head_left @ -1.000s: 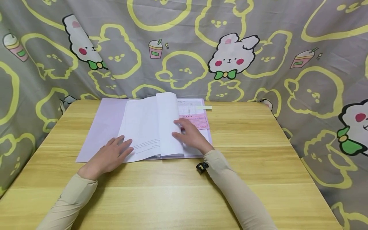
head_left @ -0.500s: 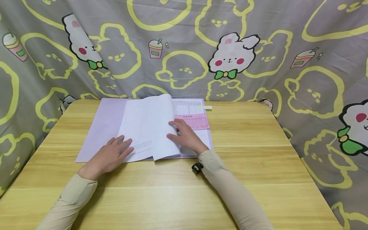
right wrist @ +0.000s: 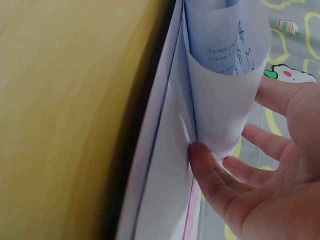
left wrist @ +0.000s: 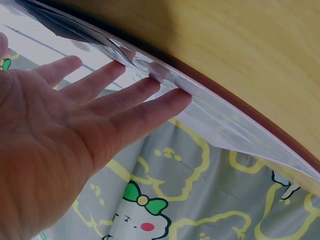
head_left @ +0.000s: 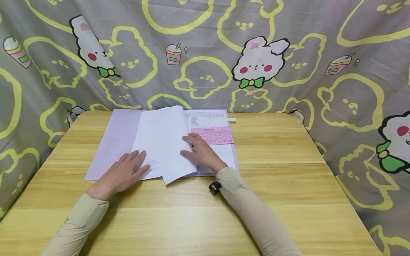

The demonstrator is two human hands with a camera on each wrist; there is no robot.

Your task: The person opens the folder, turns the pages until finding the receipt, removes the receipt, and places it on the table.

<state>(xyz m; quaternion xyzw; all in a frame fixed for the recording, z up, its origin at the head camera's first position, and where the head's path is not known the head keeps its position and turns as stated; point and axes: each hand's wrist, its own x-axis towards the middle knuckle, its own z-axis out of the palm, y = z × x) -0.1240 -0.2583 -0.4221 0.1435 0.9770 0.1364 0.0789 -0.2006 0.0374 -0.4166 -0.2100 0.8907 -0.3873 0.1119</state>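
Observation:
An open lavender folder [head_left: 110,142] of papers lies at the table's back. My left hand [head_left: 120,172] rests with spread fingers on the lower left of the pages; in the left wrist view its straight fingertips [left wrist: 181,97] touch a glossy surface. A white sheet [head_left: 169,142] bends over from the right in a loose curl, its free corner reaching past the folder's front edge. My right hand [head_left: 203,153] lies against the curl's right side with loosely bent fingers. The right wrist view shows the curled sheet [right wrist: 222,105] with print inside, one fingertip at its base.
A pink printed form [head_left: 211,136] and a table-ruled page [head_left: 205,121] lie on the folder's right side, with a pale green tab [head_left: 230,120] sticking out. A patterned curtain [head_left: 205,42] hangs right behind the wooden table [head_left: 282,185]. A black device [head_left: 215,187] sits at the right wrist.
My right hand has moved left, pushing the curled sheet leftward. The sheet's free corner has swung left and toward the front, and more of the pink form shows. The left hand stays almost still.

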